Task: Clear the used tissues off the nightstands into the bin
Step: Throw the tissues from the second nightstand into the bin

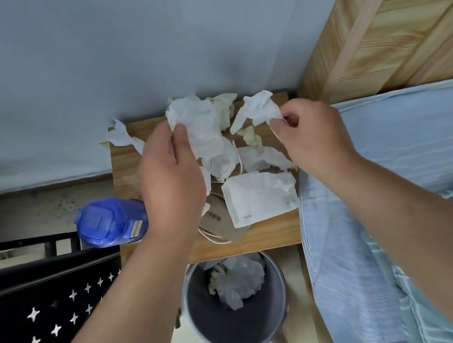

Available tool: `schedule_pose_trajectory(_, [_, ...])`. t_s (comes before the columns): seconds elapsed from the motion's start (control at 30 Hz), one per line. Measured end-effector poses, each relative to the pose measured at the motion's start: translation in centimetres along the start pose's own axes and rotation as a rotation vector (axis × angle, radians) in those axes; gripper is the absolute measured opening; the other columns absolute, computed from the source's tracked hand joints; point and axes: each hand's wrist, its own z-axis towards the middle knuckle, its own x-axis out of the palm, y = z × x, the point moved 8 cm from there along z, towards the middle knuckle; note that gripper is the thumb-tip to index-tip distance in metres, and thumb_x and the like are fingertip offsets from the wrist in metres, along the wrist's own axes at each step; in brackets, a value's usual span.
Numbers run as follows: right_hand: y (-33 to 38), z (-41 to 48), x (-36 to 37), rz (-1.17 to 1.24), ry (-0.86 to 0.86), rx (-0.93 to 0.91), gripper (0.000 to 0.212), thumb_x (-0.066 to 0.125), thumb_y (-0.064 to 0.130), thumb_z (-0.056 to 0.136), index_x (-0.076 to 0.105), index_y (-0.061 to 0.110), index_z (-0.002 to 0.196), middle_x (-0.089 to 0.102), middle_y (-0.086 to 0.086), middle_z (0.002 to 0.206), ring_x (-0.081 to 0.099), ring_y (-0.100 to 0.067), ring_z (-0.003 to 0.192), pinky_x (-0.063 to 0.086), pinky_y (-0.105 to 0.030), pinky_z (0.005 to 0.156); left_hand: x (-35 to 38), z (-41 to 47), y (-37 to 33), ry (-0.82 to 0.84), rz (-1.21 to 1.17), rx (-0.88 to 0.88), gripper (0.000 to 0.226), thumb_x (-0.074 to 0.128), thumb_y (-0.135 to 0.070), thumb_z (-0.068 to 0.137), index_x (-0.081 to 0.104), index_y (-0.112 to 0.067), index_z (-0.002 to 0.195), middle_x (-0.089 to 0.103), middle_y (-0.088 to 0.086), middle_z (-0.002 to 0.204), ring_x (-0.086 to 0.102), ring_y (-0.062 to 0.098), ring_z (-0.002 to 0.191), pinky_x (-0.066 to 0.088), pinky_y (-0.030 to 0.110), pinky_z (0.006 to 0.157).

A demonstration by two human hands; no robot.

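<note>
Both hands work over the small light-wood nightstand [273, 230] at the centre of the frame. The left hand [171, 177], just left of centre, pinches a large crumpled white tissue [201, 124] between thumb and fingers, the paper hanging down from the grip. The right hand [310, 137], right of centre, is closed on a smaller crumpled white tissue [258, 108] whose free end points up and to the left. More loose white tissues [258, 156] lie on the tabletop between the hands, and one more crumpled tissue [121, 136] sits at its upper left corner. Below them rests a flat white paper packet [259, 197], partly over a round brown cardboard disc [216, 217]. A blue plastic bottle [111, 222] lies at the left edge of the nightstand. Directly beneath the nightstand in the frame stands the round grey bin [279, 287], with crumpled tissues [241, 280] already inside. Pale blue bedding [410, 142] fills the right side.
</note>
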Motion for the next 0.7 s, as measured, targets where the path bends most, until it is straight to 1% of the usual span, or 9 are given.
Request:
schedule_pose_trajectory(0.07, [0.3,-1.2,-1.3,0.058,-0.046,0.034,0.019,0.063,0.03,0.097,0.071,0.018,0.084,0.066,0.005,0.07,0.059,-0.01,0.066,0.041,-0.023,0.055,-0.8,-0.9,-0.7,0.007,-0.102,-0.025,0.029,0.044,-0.037,0.111,0.065,-0.02,0.1,0.067,0.003,0.087,0.064,0.037,0.079,0.061,0.053,0.069])
schedule_pose_trajectory(0.13, [0.5,-3.2,-2.3,0.15,-0.092,0.073,0.015,0.064,0.03,0.094,0.072,0.021,0.084,0.068,0.008,0.071,0.062,-0.008,0.07,0.042,-0.018,0.056,-1.8,-2.8,-0.3,0.016,-0.188,-0.054,0.026,0.046,-0.037,0.111,0.066,-0.033,0.095,0.068,-0.006,0.085,0.067,0.028,0.073,0.063,0.034,0.058])
schedule_pose_trajectory(0.2, [0.7,-6.1,-2.4,0.276,-0.105,0.11,0.012,0.066,0.03,0.091,0.072,0.024,0.083,0.07,0.01,0.073,0.063,-0.006,0.068,0.044,-0.017,0.055,-2.8,-5.6,1.4,0.043,-0.246,-0.095,0.026,0.047,-0.037,0.111,0.067,-0.035,0.094,0.07,-0.003,0.086,0.069,0.023,0.067,0.061,0.026,0.056])
schedule_pose_trajectory(0.27, [0.7,-10.0,-1.1,0.376,-0.077,0.146,0.01,0.067,0.03,0.09,0.071,0.025,0.081,0.07,0.013,0.071,0.062,-0.003,0.061,0.043,-0.012,0.052,-3.7,-9.1,4.3,0.068,-0.256,-0.167,0.025,0.049,-0.037,0.111,0.067,-0.03,0.096,0.07,0.003,0.084,0.071,0.022,0.064,0.061,0.03,0.057])
schedule_pose_trajectory(0.33, [0.5,-14.5,1.1,0.456,-0.017,0.182,0.012,0.067,0.035,0.088,0.069,0.025,0.082,0.069,0.008,0.067,0.056,-0.001,0.053,0.041,-0.011,0.051,-4.3,-12.9,7.7,0.064,-0.275,-0.278,0.024,0.05,-0.035,0.11,0.069,-0.029,0.096,0.07,0.005,0.08,0.071,0.022,0.064,0.063,0.038,0.061])
schedule_pose_trajectory(0.43, [-0.2,-21.0,6.0,0.473,0.118,0.241,0.014,0.063,0.043,0.086,0.068,0.031,0.081,0.068,0.009,0.067,0.058,-0.002,0.054,0.041,-0.011,0.05,-4.9,-18.2,13.2,0.037,-0.255,-0.489,0.027,0.051,-0.035,0.109,0.069,-0.033,0.088,0.068,0.002,0.07,0.072,0.024,0.061,0.061,0.036,0.063])
schedule_pose_trajectory(0.57, [-3.5,-27.2,13.8,0.253,0.33,0.313,0.015,0.059,0.048,0.092,0.066,0.036,0.087,0.069,0.013,0.074,0.067,-0.006,0.068,0.056,-0.025,0.057,-5.0,-23.2,21.5,0.012,-0.193,-0.752,0.03,0.05,-0.038,0.109,0.068,-0.031,0.085,0.07,-0.01,0.077,0.075,0.023,0.06,0.062,0.042,0.067])
schedule_pose_trajectory(0.63, [-6.0,-28.6,17.1,0.167,0.381,0.351,0.015,0.059,0.042,0.095,0.068,0.031,0.089,0.068,0.012,0.072,0.066,-0.004,0.07,0.053,-0.024,0.058,-4.4,-24.5,25.3,0.01,-0.173,-0.818,0.033,0.048,-0.037,0.109,0.068,-0.037,0.082,0.071,-0.014,0.079,0.074,0.018,0.056,0.063,0.036,0.061])
schedule_pose_trajectory(0.7, [-8.4,-29.2,19.9,0.076,0.424,0.363,0.02,0.059,0.037,0.098,0.066,0.025,0.084,0.067,0.007,0.07,0.064,-0.007,0.066,0.05,-0.027,0.058,-3.6,-25.4,28.7,0.025,-0.148,-0.86,0.033,0.047,-0.035,0.109,0.066,-0.036,0.082,0.07,-0.008,0.084,0.072,0.011,0.058,0.065,0.038,0.062])
